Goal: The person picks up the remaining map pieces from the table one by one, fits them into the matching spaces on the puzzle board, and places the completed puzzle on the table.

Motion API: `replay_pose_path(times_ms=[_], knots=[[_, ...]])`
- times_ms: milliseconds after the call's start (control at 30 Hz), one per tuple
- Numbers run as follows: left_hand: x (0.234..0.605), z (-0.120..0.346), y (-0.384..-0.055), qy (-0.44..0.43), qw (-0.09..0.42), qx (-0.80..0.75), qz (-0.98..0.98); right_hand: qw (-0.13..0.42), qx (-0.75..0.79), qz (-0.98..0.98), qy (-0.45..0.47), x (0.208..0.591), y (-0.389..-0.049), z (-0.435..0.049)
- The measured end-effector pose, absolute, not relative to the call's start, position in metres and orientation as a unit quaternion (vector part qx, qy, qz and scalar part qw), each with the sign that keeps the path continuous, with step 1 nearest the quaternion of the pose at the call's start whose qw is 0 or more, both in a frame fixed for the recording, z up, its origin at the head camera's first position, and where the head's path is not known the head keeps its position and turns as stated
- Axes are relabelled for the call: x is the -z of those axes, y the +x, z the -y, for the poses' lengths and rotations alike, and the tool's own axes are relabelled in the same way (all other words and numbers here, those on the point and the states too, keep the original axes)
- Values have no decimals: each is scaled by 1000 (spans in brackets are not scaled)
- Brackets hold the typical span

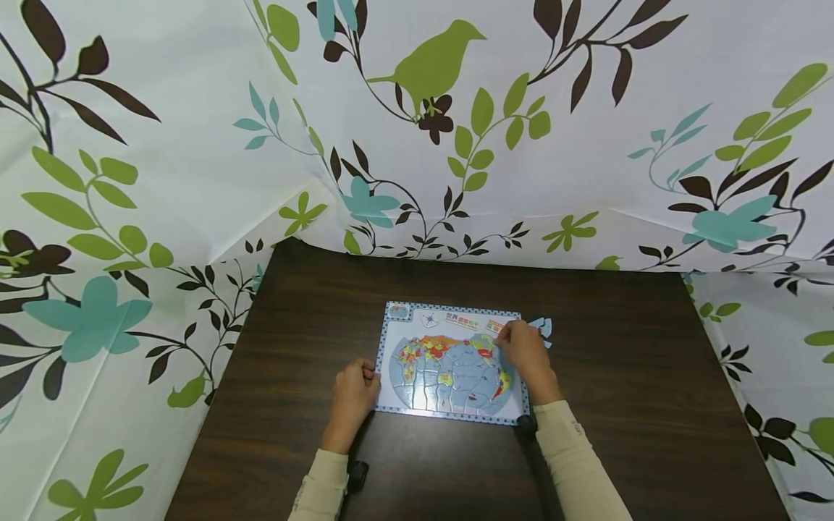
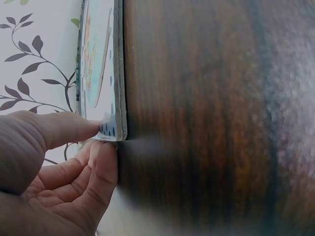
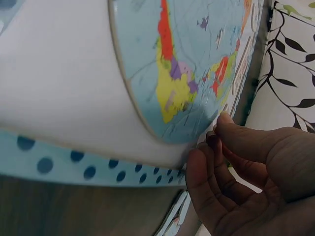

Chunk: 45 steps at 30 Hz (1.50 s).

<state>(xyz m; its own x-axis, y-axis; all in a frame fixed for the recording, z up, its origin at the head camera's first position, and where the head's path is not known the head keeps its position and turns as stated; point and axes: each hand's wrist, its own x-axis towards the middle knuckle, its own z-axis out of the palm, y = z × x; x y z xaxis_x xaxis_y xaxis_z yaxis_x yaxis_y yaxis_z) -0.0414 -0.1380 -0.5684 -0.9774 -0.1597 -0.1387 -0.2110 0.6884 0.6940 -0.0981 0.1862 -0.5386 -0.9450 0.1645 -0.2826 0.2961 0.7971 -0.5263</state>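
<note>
A world-map jigsaw puzzle (image 1: pixel 462 415) in a white board with a blue dotted border lies on the table, its oval map largely filled with pieces. My left hand (image 1: pixel 355 391) holds the board's left edge; in the left wrist view the thumb rests on the dotted border near a corner and the fingers (image 2: pixel 101 169) bend against the edge. My right hand (image 1: pixel 529 354) is over the map's upper right rim. Thumb and fingers (image 3: pixel 197 169) come together there around a small puzzle piece, mostly hidden by the fingertips.
Loose light-blue puzzle pieces (image 1: pixel 544 328) lie just past the board's upper right edge, beside my right hand. The dark wooden table (image 1: pixel 625 376) extends around the board. A white cloth (image 1: pixel 417 166) printed with leaves and birds hangs behind and at both sides.
</note>
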Motion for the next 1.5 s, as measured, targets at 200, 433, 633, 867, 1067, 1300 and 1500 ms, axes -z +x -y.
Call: replay_pose_path(times_ms=[200,433,633,867,1067,1300,1500], knots=[[568,139,-42,-103,38,-383,-917,110,306,-936,137,535,-96,-203],[570,140,-42,-102,32,-384,-917,105,290,-940,147,534,-96,-227],[569,138,-42,-99,34,-382,-918,107,290,-936,169,531,-94,-246],[568,139,-43,-100,36,-384,-917,112,301,-929,184,533,-93,-256],[568,139,-43,-103,40,-381,-918,110,296,-931,182,536,-93,-259],[567,139,-43,-105,44,-381,-917,111,288,-934,178,538,-92,-259],[567,139,-42,-99,35,-384,-917,116,283,-934,184,538,-91,-257]])
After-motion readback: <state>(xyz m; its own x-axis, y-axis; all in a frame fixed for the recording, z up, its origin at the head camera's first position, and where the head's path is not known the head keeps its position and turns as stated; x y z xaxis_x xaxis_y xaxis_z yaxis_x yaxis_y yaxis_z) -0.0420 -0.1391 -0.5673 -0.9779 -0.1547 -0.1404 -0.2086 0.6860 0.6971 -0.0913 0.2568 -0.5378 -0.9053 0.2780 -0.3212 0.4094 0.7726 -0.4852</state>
